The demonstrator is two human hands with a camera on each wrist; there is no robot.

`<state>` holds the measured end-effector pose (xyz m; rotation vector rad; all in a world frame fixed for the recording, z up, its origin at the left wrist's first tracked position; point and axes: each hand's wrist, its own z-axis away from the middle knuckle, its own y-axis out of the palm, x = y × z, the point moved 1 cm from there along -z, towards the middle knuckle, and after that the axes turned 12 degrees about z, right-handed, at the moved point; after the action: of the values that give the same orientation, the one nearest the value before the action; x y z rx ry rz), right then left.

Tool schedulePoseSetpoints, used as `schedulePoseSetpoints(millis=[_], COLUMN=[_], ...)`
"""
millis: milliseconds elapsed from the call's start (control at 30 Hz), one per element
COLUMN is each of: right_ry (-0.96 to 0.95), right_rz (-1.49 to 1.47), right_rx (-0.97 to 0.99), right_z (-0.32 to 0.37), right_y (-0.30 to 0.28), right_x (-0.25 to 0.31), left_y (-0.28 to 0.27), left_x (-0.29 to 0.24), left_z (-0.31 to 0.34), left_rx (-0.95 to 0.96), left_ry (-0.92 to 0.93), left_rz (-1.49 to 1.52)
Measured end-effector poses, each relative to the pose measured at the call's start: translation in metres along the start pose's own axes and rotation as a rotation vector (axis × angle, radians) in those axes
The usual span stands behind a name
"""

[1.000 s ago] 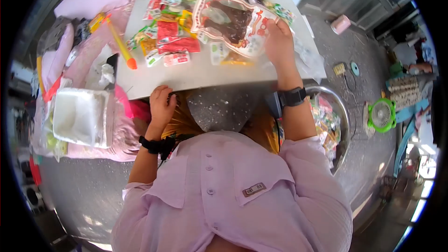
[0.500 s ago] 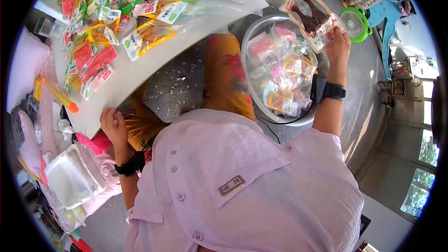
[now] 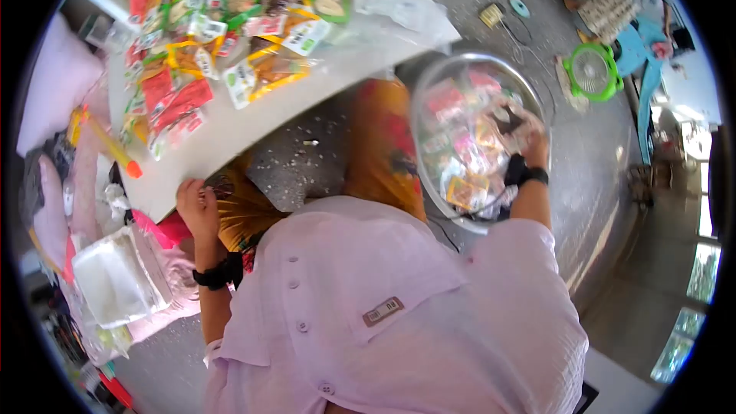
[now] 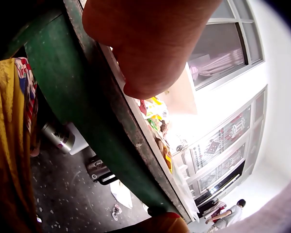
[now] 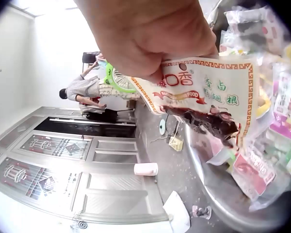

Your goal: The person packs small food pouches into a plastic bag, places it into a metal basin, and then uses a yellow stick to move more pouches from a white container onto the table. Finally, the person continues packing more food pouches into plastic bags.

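Observation:
My right hand [image 3: 537, 147] pinches a printed snack packet [image 5: 203, 90] by its top edge. The packet has a white face, a red-orange border and a clear window showing dark brown meat. It hangs within the mouth of a metal basin [image 5: 196, 167], over other small packets [image 5: 252, 172], and looks blurred in the head view. On the table's [image 3: 230, 132] near edge rests my left hand [image 3: 198, 211], its fingers loosely bent and holding nothing. In the left wrist view that hand [image 4: 145, 43] fills the top.
Many colourful food packets [image 3: 180, 100] are heaped on the table. A yellow tool with an orange tip [image 3: 115, 146] lies at its left edge, above a white foam box [image 3: 115, 280]. Beyond the basin, a green fan [image 3: 593, 71] stands on the floor. Another person [image 5: 89, 90] is further off.
My right hand has carried the packet from over the table, across to the right, then down into the basin's mouth. The left hand stays by the table edge. The head view has swung right.

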<state>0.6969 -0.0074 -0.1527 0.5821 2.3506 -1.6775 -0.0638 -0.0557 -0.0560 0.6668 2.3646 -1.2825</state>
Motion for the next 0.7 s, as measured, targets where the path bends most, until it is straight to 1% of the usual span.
schedulePoseSetpoints(millis=[33, 67, 100, 133, 200, 267, 300, 367, 400, 467, 500, 533, 600, 667, 700], right_ry=[-0.058, -0.090, 0.093, 0.022, 0.165, 0.140, 0.242, 0.814, 1.056, 0.953, 0.890, 0.827, 0.562, 0.397, 0.348], right_rz=[0.419, 0.562, 0.392, 0.564, 0.356, 0.553, 0.345, -0.813, -1.407, -1.559, -1.584, -1.607, -1.620, -1.602, -1.664], right_rx=[0.584, 0.534, 0.427, 0.583, 0.495, 0.602, 0.415, 0.168, 0.016, -0.061, -0.053, -0.044, 0.073, 0.092, 0.099], right_z=[-0.009, 0.013, 0.027, 0.017, 0.011, -0.025, -0.038, -0.066, -0.085, -0.121, -0.139, -0.157, -0.189, -0.205, -0.206], right_y=[-0.008, 0.039, 0.084, 0.033, 0.049, -0.015, -0.023, -0.031, -0.064, -0.091, -0.105, -0.116, -0.130, -0.178, -0.204], right_x=[0.006, -0.016, -0.049, -0.021, -0.028, 0.017, 0.021, 0.041, 0.069, 0.103, 0.121, 0.139, 0.170, 0.221, 0.248], left_y=[-0.001, -0.002, -0.003, -0.002, -0.002, -0.002, -0.003, -0.004, -0.005, -0.006, -0.006, -0.006, -0.005, -0.008, -0.008], left_x=[-0.002, -0.003, -0.004, -0.004, -0.004, -0.004, -0.006, -0.006, -0.005, -0.004, -0.004, -0.005, -0.005, -0.004, -0.004], left_z=[-0.002, -0.003, -0.003, -0.002, 0.000, -0.001, -0.002, -0.002, -0.002, -0.002, -0.002, -0.002, -0.002, -0.001, -0.001], left_rx=[-0.008, -0.014, -0.028, -0.038, -0.048, -0.054, -0.061, -0.053, -0.048, -0.055, -0.059, -0.063, -0.066, -0.080, -0.088], left_ry=[0.001, 0.001, -0.020, -0.039, -0.057, -0.060, -0.065, -0.085, -0.094, -0.084, -0.079, -0.075, -0.089, -0.093, -0.087], left_rz=[-0.017, -0.036, -0.046, -0.047, -0.071, -0.064, -0.065, -0.055, -0.048, -0.038, -0.038, -0.037, -0.023, -0.006, 0.008])
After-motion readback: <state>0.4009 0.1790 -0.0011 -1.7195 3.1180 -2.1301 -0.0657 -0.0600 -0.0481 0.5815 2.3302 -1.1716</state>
